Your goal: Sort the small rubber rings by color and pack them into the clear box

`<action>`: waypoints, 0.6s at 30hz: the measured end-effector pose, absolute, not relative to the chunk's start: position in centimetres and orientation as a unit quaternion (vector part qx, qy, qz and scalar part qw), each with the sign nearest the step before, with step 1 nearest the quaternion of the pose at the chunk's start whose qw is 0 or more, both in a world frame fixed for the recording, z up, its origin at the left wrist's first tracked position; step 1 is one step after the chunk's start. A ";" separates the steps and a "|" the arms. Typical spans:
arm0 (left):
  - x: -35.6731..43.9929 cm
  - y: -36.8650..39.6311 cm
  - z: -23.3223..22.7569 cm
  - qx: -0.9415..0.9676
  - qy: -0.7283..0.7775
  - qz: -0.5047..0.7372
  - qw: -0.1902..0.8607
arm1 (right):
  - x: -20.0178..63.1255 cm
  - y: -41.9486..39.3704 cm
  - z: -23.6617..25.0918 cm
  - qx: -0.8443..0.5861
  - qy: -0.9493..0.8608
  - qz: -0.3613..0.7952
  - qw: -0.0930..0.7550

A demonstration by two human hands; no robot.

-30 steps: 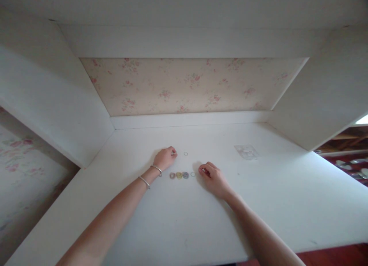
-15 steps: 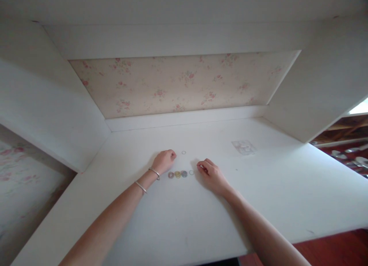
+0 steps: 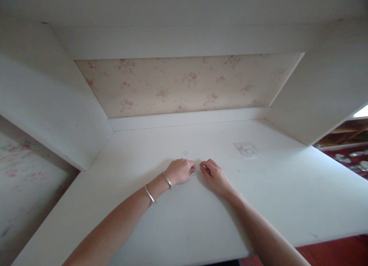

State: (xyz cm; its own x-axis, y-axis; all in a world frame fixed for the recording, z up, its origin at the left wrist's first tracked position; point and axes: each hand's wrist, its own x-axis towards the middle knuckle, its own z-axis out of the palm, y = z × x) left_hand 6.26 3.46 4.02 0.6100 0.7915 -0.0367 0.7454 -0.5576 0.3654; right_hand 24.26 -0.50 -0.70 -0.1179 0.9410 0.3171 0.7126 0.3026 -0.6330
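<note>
White desk (image 3: 287,197), two rings (image 3: 185,152), two hands (image 3: 181,171)

White painted wooden desk top (image 3: 178,216), plain, without pattern. Cream wallpaper panel (image 3: 186,85) at the back, strewn with small pink roses and pale green leaves. Two thin silver metal bangles (image 3: 157,187) on the left forearm. Small pale wire ring (image 3: 185,152), near colourless. Clear plastic packet (image 3: 245,148), faintly grey. Dark red floor (image 3: 333,250) at lower right.
</note>
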 end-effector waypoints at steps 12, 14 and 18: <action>3.3 4.0 4.1 0.836 0.481 0.180 0.196 | 24.3 -0.1 -0.7 -0.588 -0.728 0.158 0.315; 1.5 3.7 3.9 0.810 0.507 0.206 0.211 | 24.1 0.5 -0.6 -0.592 -0.734 0.156 0.293; -1.5 2.6 2.6 0.773 0.539 0.229 0.242 | 23.2 2.3 -0.2 -0.601 -0.747 0.152 0.240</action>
